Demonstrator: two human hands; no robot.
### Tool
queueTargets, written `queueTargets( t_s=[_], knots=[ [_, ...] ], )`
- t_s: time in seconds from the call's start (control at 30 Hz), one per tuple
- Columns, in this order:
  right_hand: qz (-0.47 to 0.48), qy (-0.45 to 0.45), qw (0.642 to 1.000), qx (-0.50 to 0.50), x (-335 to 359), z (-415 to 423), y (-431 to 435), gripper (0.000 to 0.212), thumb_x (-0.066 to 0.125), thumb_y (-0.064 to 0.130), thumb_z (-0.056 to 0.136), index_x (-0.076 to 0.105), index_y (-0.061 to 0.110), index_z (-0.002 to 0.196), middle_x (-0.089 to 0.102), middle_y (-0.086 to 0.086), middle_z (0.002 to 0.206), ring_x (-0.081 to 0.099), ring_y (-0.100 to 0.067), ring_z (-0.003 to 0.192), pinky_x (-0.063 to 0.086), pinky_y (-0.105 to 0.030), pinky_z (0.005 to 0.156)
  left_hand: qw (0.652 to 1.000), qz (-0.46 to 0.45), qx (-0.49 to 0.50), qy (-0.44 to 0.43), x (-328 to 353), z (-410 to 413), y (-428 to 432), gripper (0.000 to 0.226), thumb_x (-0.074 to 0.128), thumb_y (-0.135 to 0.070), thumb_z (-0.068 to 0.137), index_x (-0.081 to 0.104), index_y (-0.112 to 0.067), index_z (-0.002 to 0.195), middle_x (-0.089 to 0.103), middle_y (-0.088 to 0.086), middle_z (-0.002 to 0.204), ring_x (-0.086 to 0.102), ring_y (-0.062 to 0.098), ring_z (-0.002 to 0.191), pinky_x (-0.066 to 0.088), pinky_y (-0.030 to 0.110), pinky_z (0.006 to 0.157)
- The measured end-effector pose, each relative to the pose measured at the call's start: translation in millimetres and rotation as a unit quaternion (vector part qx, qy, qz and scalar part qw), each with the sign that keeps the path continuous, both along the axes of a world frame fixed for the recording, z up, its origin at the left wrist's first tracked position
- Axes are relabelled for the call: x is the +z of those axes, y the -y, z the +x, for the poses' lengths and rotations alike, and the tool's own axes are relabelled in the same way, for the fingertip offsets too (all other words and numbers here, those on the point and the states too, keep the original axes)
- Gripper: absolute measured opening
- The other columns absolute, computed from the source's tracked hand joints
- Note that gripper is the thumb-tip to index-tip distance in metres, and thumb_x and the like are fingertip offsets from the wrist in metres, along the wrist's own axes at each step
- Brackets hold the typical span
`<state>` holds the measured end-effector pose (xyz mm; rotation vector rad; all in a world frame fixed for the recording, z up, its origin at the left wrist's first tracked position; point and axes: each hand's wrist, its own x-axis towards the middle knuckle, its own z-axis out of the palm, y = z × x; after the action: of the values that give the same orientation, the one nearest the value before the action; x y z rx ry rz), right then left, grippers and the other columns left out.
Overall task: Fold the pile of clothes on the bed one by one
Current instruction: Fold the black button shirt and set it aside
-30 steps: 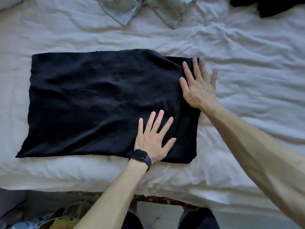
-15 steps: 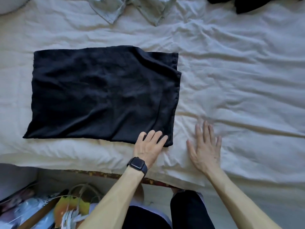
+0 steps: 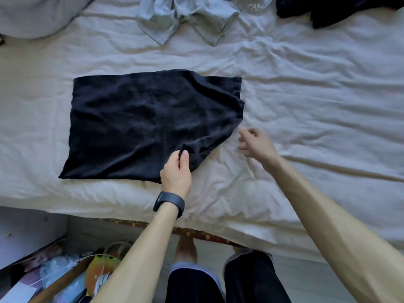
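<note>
My left hand (image 3: 176, 171), flat a moment ago, now pinches the near right corner of the black garment (image 3: 142, 123) up off the bed (image 3: 317, 110). My right hand (image 3: 256, 143) hovers loose beside that edge, holding nothing. Another fold is starting, I judge.

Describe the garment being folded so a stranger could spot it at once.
Start at the bed with its creased pale sheet. On it lies a black cloth, folded into a flat rectangle, its near right corner pinched by the left hand. The grey shirt and the other dark clothes along the far edge are crumpled heaps.
</note>
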<state>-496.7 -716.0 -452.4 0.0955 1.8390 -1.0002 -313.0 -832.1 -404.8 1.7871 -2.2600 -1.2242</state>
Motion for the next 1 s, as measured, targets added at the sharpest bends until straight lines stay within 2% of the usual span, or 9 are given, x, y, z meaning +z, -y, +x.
queueTargets(
  t_s=[0.03,0.07,0.1,0.13,0.2,0.4,0.63,0.7,1.0],
  knots=[
    [-0.013,0.03,0.999,-0.022,-2.6,-5.6,12.9,0.058,0.056,0.052,0.097,0.057,-0.005,0.106,0.064,-0.015,0.1,0.064,-0.028,0.083,0.051,-0.037,0.074,1.0,-0.002,0.005,0.001,2.4,0.3,3.7,0.033,0.043,-0.036,0.106,0.049,-0.022,0.076,0.046,-0.009,0.061,0.045,0.008,0.059,0.036,0.029,0.056],
    [-0.022,0.054,0.998,-0.039,-6.6,-11.6,24.3,0.067,0.057,0.051,0.097,0.055,-0.013,0.116,0.063,-0.027,0.103,0.037,-0.012,0.097,0.051,-0.037,0.075,1.0,-0.006,0.004,0.001,4.9,-0.5,6.7,0.034,0.043,-0.035,0.106,0.047,-0.025,0.074,0.045,-0.008,0.06,0.044,0.007,0.057,0.036,0.026,0.056],
    [-0.023,0.072,0.996,-0.047,-9.6,-17.6,34.8,0.076,0.058,0.054,0.095,0.052,-0.015,0.126,0.062,-0.036,0.114,0.047,-0.051,0.122,0.053,-0.039,0.078,1.0,-0.013,-0.001,-0.001,5.6,-0.8,9.1,0.033,0.043,-0.035,0.106,0.049,-0.026,0.075,0.046,-0.008,0.06,0.046,0.006,0.057,0.036,0.023,0.056],
    [-0.023,0.084,0.995,-0.051,-13.4,-23.1,42.6,0.079,0.06,0.058,0.092,0.054,-0.011,0.131,0.064,-0.033,0.12,0.058,-0.053,0.113,0.052,-0.036,0.076,1.0,-0.019,-0.007,-0.007,7.0,-1.5,10.1,0.029,0.044,-0.035,0.105,0.053,-0.026,0.08,0.048,-0.009,0.061,0.049,0.003,0.058,0.036,0.018,0.056],
    [-0.016,0.094,0.994,-0.054,-20.3,-29.4,55.5,0.067,0.063,0.063,0.088,0.065,0.007,0.124,0.072,-0.013,0.105,0.07,-0.029,0.081,0.055,-0.033,0.069,0.999,-0.032,-0.027,-0.024,8.2,-2.8,8.9,0.022,0.046,-0.035,0.105,0.064,-0.023,0.099,0.052,-0.012,0.063,0.053,-0.004,0.063,0.036,0.01,0.057],
    [-0.025,0.055,0.995,-0.077,-35.1,-31.1,81.7,0.009,0.067,0.019,0.093,0.06,0.023,0.097,0.071,-0.007,0.111,0.07,-0.023,0.093,0.061,-0.045,0.085,0.999,-0.028,-0.007,-0.037,8.0,-0.6,6.8,0.026,0.044,-0.038,0.105,0.064,-0.022,0.104,0.05,-0.011,0.059,0.05,0.002,0.059,0.036,0.014,0.055],
    [0.009,-0.036,0.994,-0.102,-37.6,-38.7,93.1,0.012,0.059,0.012,0.081,0.057,0.023,0.085,0.07,-0.013,0.1,0.07,-0.034,0.094,0.061,-0.054,0.08,0.998,-0.024,-0.019,-0.057,16.7,11.1,23.1,0.018,0.046,-0.035,0.105,0.058,-0.028,0.094,0.048,-0.008,0.056,0.048,0.002,0.055,0.037,0.012,0.054],
    [0.017,-0.062,0.992,-0.109,-27.2,-37.3,101.5,0.013,0.057,0.013,0.082,0.055,0.02,0.092,0.068,-0.012,0.103,0.068,-0.03,0.092,0.062,-0.044,0.073,0.997,-0.028,-0.02,-0.068,20.4,15.9,31.3,0.021,0.047,-0.034,0.105,0.062,-0.023,0.096,0.047,-0.009,0.056,0.048,0.002,0.055,0.037,0.012,0.054],
    [-0.034,-0.141,0.983,-0.114,21.7,11.1,228.4,0.047,0.052,0.015,0.082,0.042,0.029,0.126,0.055,0.001,0.102,0.063,-0.029,0.101,0.058,-0.049,0.084,0.979,-0.04,0.147,-0.138,23.0,71.6,117.3,0.03,0.043,-0.033,0.106,0.061,-0.011,0.099,0.052,-0.01,0.067,0.05,0.002,0.059,0.04,0.014,0.059]
  ],
)
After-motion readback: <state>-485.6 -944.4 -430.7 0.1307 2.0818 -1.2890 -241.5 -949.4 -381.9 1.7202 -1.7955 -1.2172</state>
